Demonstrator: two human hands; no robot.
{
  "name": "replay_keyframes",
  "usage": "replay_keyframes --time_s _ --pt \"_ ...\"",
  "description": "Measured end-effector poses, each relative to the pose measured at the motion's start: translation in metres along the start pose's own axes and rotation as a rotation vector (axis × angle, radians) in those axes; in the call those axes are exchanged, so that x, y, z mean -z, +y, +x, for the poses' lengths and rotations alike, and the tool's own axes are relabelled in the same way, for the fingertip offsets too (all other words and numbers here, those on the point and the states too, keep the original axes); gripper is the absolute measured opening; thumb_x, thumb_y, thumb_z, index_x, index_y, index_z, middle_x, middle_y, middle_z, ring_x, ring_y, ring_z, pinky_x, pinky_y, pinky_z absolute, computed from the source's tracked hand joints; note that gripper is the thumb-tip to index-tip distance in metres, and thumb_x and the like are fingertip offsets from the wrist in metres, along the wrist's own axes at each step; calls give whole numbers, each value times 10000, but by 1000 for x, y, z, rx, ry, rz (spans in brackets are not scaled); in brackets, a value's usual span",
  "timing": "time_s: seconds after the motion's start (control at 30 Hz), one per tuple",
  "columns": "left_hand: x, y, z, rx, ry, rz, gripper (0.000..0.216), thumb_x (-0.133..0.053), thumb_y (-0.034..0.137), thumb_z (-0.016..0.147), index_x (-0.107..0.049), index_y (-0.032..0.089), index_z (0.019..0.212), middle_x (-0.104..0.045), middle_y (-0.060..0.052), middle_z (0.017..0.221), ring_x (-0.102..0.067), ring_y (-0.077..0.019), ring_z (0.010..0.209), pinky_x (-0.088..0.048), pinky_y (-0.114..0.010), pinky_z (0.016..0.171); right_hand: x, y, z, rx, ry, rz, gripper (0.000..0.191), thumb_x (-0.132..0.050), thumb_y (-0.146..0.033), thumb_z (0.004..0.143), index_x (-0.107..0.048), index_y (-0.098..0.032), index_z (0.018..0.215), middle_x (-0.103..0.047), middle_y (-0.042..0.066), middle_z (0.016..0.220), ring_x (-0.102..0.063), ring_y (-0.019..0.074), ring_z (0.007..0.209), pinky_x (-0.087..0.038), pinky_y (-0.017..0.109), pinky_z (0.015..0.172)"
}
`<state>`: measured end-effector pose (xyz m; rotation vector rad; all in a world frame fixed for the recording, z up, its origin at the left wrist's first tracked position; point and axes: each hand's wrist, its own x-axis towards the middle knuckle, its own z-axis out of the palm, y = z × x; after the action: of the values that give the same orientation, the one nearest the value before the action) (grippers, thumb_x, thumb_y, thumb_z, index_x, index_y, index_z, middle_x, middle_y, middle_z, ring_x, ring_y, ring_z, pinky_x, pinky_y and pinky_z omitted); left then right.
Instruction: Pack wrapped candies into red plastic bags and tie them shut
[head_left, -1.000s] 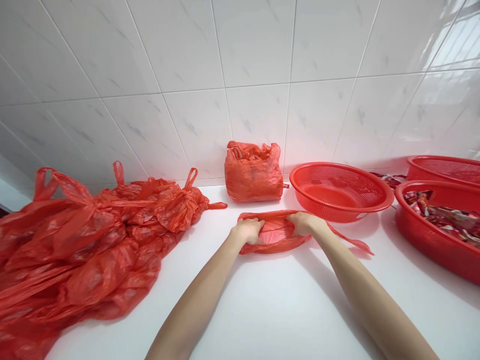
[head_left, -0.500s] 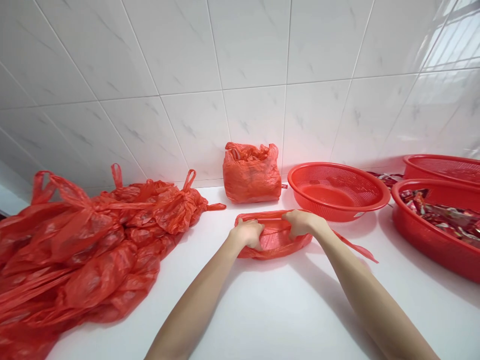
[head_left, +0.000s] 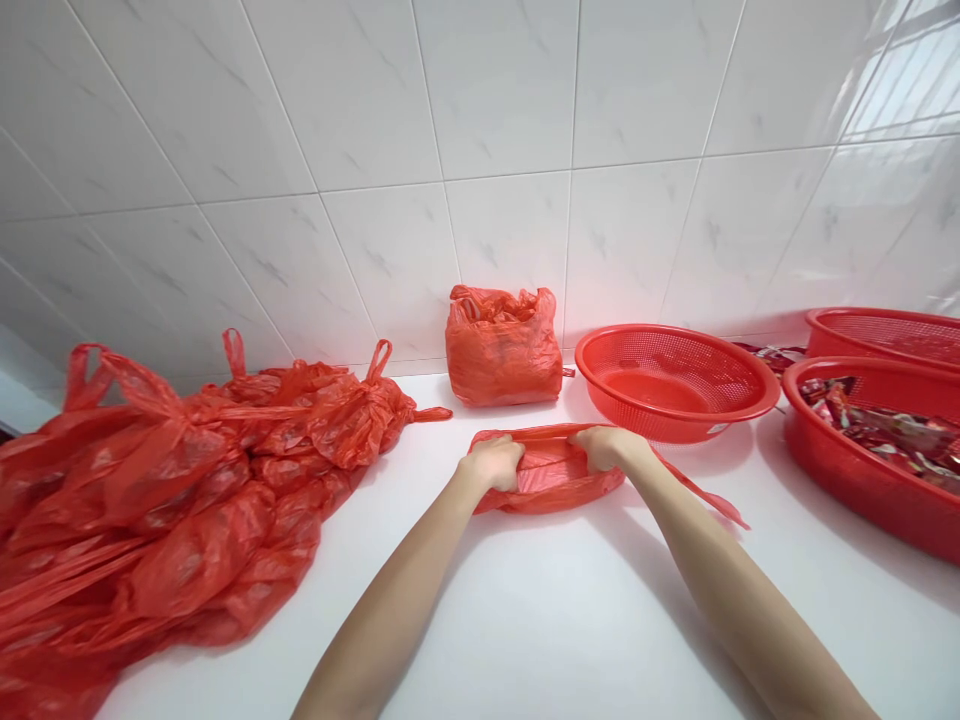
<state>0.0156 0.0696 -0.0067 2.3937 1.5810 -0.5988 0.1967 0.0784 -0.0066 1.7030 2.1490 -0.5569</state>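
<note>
A red plastic bag (head_left: 555, 497) lies on the white table in front of me, its mouth held wide so that the inside shows. My left hand (head_left: 495, 464) grips the left side of its rim, with fingers reaching inside. On the opposite side, my right hand (head_left: 601, 446) has hold of the bag too, its fingertips partly hidden in the opening. One loose handle trails out to the right. Just behind stands another red plastic bag (head_left: 504, 360), upright against the wall with crumpled plastic in its top.
Several knotted red bags (head_left: 195, 500) are heaped at left. To the right stands a red mesh basket (head_left: 679, 432); beyond it a red basin (head_left: 862, 500) holds wrapped packets (head_left: 892, 428), with another red basket (head_left: 885, 316) behind. White tiles (head_left: 360, 100) line the back.
Both hands have shifted only slightly inside the bag. The bag's near rim sits a little higher, and its trailing handle has moved a touch left.
</note>
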Motion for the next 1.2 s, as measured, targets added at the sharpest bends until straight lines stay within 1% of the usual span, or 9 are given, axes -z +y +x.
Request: replay_keyframes --time_s 0.2,0.33,0.43,0.5,0.7,0.8,0.9,1.03,1.2 --pt "2 0 -1 22 -21 -2 438 -724 225 700 -667 220 1134 -665 -119 1244 -685 -285 1064 -545 -301 803 17 2 -33 139 82 81 679 -717 -257 777 -557 -273 1437 -673 112 1307 -667 306 1149 -558 356 856" --pt "1 0 1 -5 -13 -5 392 -726 239 701 -677 199 1089 -674 -131 1214 -671 -291 1087 -543 -310 838 33 11 -79 465 418 327 547 -617 -348 878 -569 -243 1413 -727 92 1150 -698 251 1032 -549 361 876" --pt "-1 -2 3 -34 4 -13 367 -734 212 675 -688 186 1038 -687 -139 1186 -671 -292 1078 -542 -313 847 38 22 -110 507 669 478 475 -593 -407 894 -617 -234 1336 -740 71 1077 -703 241 1003 -553 378 888" --pt "-2 -3 2 -58 26 -25 333 -734 208 672 -697 193 1002 -697 -130 1167 -675 -288 1062 -545 -315 841 34 33 -122 465 725 515 432 -594 -442 884 -657 -220 1249 -747 66 998 -708 245 949 -560 379 847" --pt "-7 -9 -14 -220 194 -135 393 -609 284 862 -662 236 1249 -614 -100 1389 -599 -265 1260 -496 -354 1030 -13 80 -124 219 631 485 352 -606 -535 818 -612 -207 688 -709 71 757 -659 240 740 -514 356 684" --pt "-16 -17 -25 -373 420 -337 391 -528 309 935 -648 240 1301 -515 -88 1523 -511 -258 1382 -424 -378 1135 -43 104 -124 159 610 556 409 -648 -607 781 -619 -210 687 -704 84 762 -643 252 756 -505 375 705" --pt "-30 -28 -31 -467 620 -527 293 -546 316 924 -730 222 1131 -599 -92 1433 -596 -257 1288 -465 -394 1105 -64 117 -119 236 491 724 449 -708 -633 741 -623 -196 685 -700 83 803 -638 244 790 -509 384 767" --pt "-48 -45 -31 -403 884 -683 229 -564 338 907 -747 215 970 -668 -97 1307 -647 -251 1198 -493 -426 1076 -80 121 -110 358 313 979 452 -756 -608 711 -661 -172 781 -683 62 837 -632 217 810 -495 358 779" --pt "-70 -60 -25 -246 1105 -871 227 -580 375 873 -725 200 857 -721 -97 1133 -679 -244 1091 -522 -434 1035 -89 118 -107 395 168 1021 449 -772 -587 702 -610 -171 760 -655 38 774 -630 208 790 -458 331 732"
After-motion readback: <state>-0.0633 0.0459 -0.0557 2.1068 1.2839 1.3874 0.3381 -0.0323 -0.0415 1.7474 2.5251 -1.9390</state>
